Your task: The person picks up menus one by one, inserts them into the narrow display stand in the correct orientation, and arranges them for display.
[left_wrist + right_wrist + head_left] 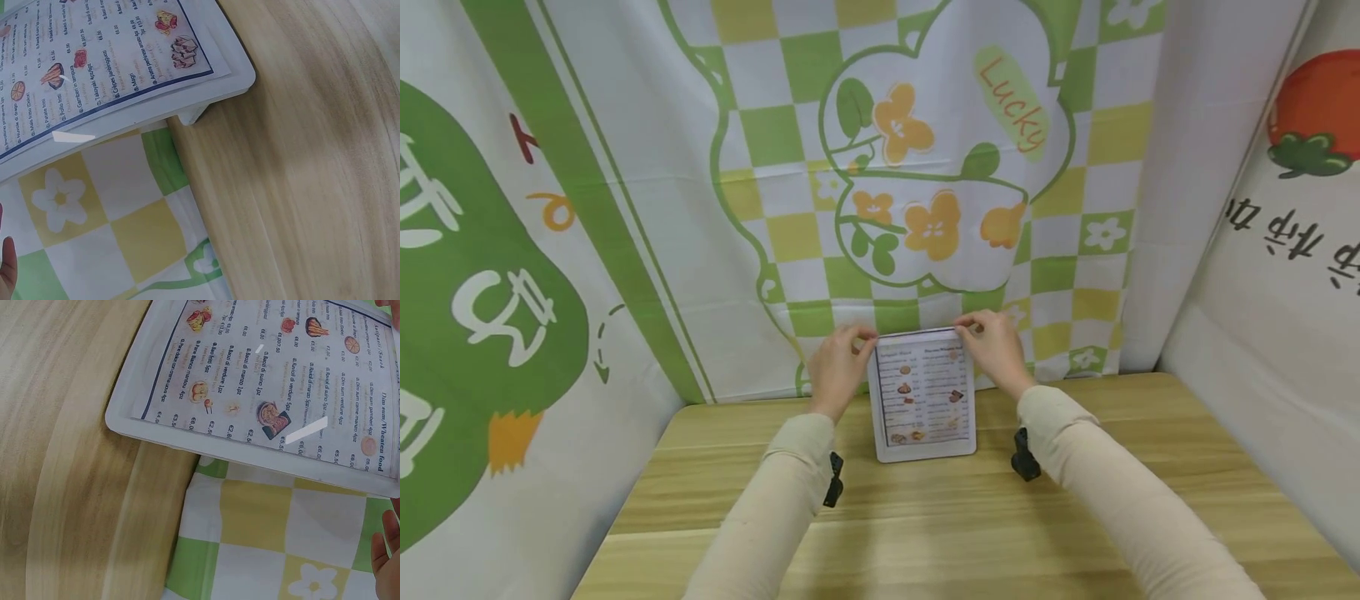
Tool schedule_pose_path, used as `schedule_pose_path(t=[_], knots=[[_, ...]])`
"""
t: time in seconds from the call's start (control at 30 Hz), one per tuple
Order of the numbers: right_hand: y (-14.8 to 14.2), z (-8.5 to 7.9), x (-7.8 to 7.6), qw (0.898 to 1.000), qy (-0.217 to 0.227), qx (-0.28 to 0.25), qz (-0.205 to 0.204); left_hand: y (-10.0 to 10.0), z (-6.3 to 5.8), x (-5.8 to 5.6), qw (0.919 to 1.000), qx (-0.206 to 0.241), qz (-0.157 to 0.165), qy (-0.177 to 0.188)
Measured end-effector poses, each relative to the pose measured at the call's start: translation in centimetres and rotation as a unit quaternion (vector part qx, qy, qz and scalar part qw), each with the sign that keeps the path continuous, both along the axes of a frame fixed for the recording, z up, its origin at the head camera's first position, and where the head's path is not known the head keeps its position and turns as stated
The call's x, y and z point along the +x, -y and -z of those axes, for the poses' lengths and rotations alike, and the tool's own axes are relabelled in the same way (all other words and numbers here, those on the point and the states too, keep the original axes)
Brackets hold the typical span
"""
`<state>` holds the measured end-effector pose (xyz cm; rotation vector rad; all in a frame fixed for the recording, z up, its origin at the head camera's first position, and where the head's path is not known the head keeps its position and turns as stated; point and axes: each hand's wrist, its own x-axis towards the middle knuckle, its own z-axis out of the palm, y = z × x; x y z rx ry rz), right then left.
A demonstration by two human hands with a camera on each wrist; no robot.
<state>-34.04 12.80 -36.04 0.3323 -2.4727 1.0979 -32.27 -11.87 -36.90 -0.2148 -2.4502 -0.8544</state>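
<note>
A white-framed menu stand [887, 454] stands upright on the wooden table, near the back wall. Its menu sheet [923, 396] carries printed lines, prices and small food drawings inside a dark blue border. My left hand [837, 367] pinches the top left corner with thumb and fingers. At the top right corner my right hand [996, 350] pinches in the same way. In the left wrist view, a small white foot [192, 114] shows behind the frame's lower edge. Only some fingers [389, 544] of the right hand show at the edge of the right wrist view.
The light wooden table [895, 533] spreads in front of the stand and to both sides. Behind it hangs a green, yellow and white checked cloth [760, 133] with flowers and the word "Lucky". Printed cloths also enclose the left and right sides.
</note>
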Motion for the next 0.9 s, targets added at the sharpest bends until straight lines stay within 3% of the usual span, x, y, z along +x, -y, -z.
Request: schedule_pose_path(t=[0.63, 0.9], knots=[[-0.5, 1.9, 1.6, 1.000, -0.010, -0.020, -0.004, 0.1, 2.4, 1.0, 0.9994, 0.008, 0.024, -0.024], [-1.5, 2.7, 3.3, 0.998, -0.010, -0.063, -0.017, 0.6, 3.0, 2.7, 0.9995, 0.027, 0.008, -0.013]])
